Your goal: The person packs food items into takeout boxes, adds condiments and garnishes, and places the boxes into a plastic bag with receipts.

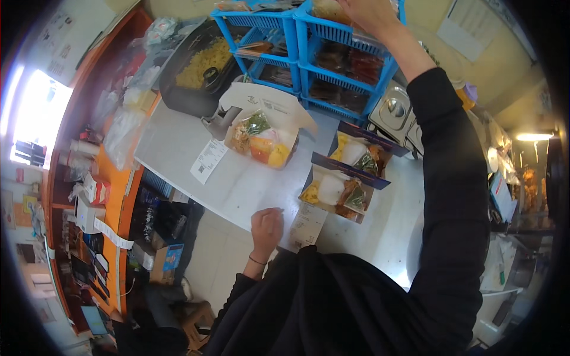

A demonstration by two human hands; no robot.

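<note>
My left hand [267, 229] is loosely closed at the front edge of the pale worktop [254, 191], with nothing visible in it. A paper receipt [307, 224] lies just to its right. My right hand [369, 15] reaches into the top basket of a blue plastic rack [338, 38]; its fingers are partly cut off by the picture's edge. Two open food boxes [331, 189] [354, 151], holding rice and wrapped greens, stand side by side on the right. Further left, a larger white carton [276, 102] is open, with bagged food inside and another receipt [209, 159] beside it.
A dark tub of yellow food [200, 69] stands at the back left. Lidded steel pans [394, 107] are right of the rack. Along the left runs an orange counter [118, 187] with plastic bags and a receipt printer [89, 216]. Another person [151, 329] is at lower left.
</note>
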